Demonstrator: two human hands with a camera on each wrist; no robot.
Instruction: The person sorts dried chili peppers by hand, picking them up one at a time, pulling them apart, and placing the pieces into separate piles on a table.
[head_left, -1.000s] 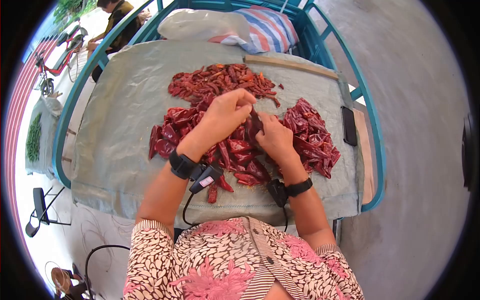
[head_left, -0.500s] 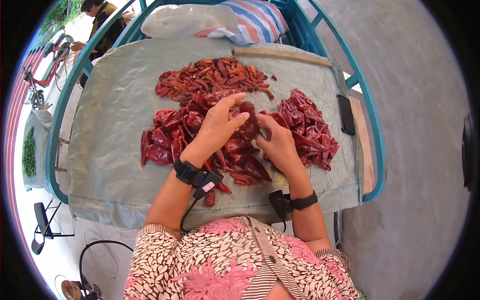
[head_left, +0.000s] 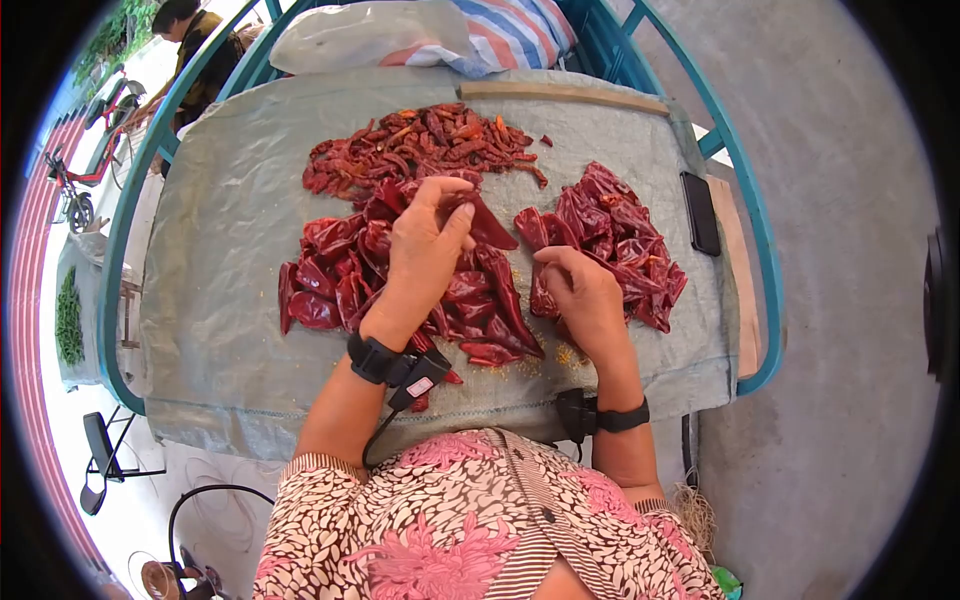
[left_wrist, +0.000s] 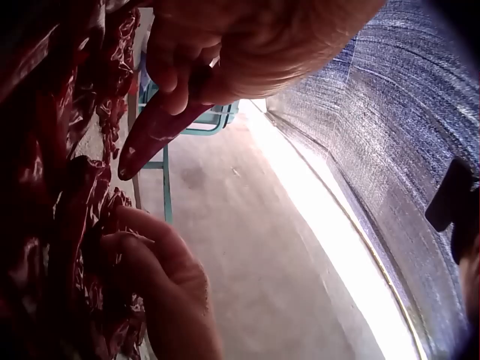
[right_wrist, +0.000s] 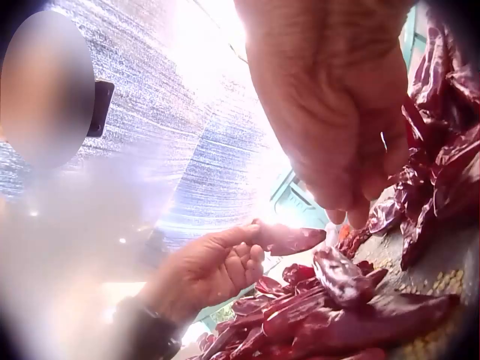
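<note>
In the head view my left hand [head_left: 425, 245] pinches a dark red dried chili pepper [head_left: 490, 222] over the middle pile of large dried chilies [head_left: 365, 275]. The left wrist view shows this chili [left_wrist: 154, 139] jutting from the fingers, its rounded end free. My right hand [head_left: 585, 300] is to the right, fingers loosely bent, at the near left side of another pile of large dried chilies [head_left: 620, 225]. Seen from the right wrist, that hand's fingertips [right_wrist: 358, 216] point down just above loose chilies [right_wrist: 341, 274], with nothing visible in them.
Smaller dried chilies [head_left: 430, 140] lie behind on the grey woven sheet [head_left: 220, 190]. Pale seeds [head_left: 520, 372] are scattered near the front. A phone [head_left: 700, 213] and a wooden strip [head_left: 560, 95] lie at the edges, inside blue rails [head_left: 765, 270]. Another person [head_left: 190, 50] sits at the back left.
Both hands were together at one chili; they have since parted. My left hand has carried the chili leftward, turning it, and my right hand has moved right to the right-hand pile.
</note>
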